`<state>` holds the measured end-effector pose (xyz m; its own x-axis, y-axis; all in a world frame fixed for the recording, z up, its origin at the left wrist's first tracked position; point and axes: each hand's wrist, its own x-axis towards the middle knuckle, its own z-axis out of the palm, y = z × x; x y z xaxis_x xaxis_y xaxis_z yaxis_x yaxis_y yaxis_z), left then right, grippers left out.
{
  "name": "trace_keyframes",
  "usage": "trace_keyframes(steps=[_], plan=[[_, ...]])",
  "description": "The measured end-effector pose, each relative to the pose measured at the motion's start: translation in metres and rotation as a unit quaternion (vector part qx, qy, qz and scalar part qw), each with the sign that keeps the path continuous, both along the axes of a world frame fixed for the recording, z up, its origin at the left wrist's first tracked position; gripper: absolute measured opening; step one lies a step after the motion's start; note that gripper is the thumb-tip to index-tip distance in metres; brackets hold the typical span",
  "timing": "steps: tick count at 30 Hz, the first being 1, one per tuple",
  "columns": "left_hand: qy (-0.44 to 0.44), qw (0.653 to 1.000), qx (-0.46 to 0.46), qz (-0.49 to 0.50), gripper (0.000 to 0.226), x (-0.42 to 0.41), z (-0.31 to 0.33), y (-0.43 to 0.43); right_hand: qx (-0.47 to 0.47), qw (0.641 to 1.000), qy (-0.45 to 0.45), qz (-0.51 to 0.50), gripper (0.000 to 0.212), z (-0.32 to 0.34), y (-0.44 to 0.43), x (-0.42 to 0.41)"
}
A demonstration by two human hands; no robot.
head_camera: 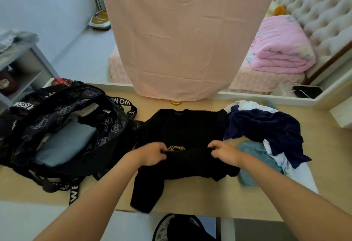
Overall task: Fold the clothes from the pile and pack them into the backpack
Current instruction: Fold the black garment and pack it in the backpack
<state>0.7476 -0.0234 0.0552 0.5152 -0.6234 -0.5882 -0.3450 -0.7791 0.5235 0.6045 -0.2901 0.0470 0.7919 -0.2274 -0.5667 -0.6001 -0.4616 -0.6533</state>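
**Black top half-folded on desk, backpack waiting open**

A person's left hand (152, 154) and right hand (223, 153) each pinch a fold of a black top (182, 126) spread flat on a desk (200, 193), fingers curled tight on the cloth either side of a gold emblem (176, 148). The top lies in the middle of the desk, collar away from the person. Its near half is bunched under the hands, and one sleeve (146, 193) trails to the desk's near edge.

The backpack (106, 126) sits just beside the top on the left. Its mouth gapes, and a grey folded item (64, 145) is already inside. The pile (266, 130) of navy, white and teal clothes lies on the right, with its navy piece touching the top's shoulder.

The step in hand appears to be the crosswise fold, hem carried up toward the collar. To do it well, both hands should likely lift together and keep the edge taut between them, so the fold line stays straight. The loose sleeve looks set to spoil the shape, so it is best tucked across the body before the fold is laid down. Pressing the cloth flat afterwards would help it slide in beside the grey item. The navy piece should be kept clear so that it does not get caught in the fold.
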Motion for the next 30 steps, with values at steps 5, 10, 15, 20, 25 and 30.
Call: trace_keyframes(steps=[5, 10, 15, 20, 25, 30], plan=[[-0.332, 0.936, -0.050, 0.105, 0.045, 0.033, -0.002, -0.036, -0.161, 0.966, -0.146, -0.138, 0.056, -0.004, -0.024, 0.049], [-0.243, 0.965, -0.092, -0.039, 0.046, 0.014, -0.037, -0.051, -0.307, 0.951, -0.032, 0.022, 0.062, -0.043, -0.042, 0.041], [-0.204, 0.969, 0.000, -0.142, 0.058, 0.008, -0.068, -0.080, -0.453, 0.888, 0.034, 0.073, 0.075, -0.068, -0.075, 0.030], [-0.282, 0.938, 0.017, -0.202, 0.069, 0.017, -0.076, -0.139, -0.494, 0.854, 0.096, 0.130, 0.093, -0.078, -0.125, 0.044], [-0.253, 0.936, 0.090, -0.227, 0.072, 0.024, -0.092, -0.183, -0.467, 0.850, 0.174, 0.168, 0.071, -0.089, -0.177, 0.036], [-0.310, 0.919, 0.103, -0.221, 0.070, 0.023, -0.100, -0.194, -0.495, 0.823, 0.249, 0.120, 0.068, -0.075, -0.222, 0.034]])
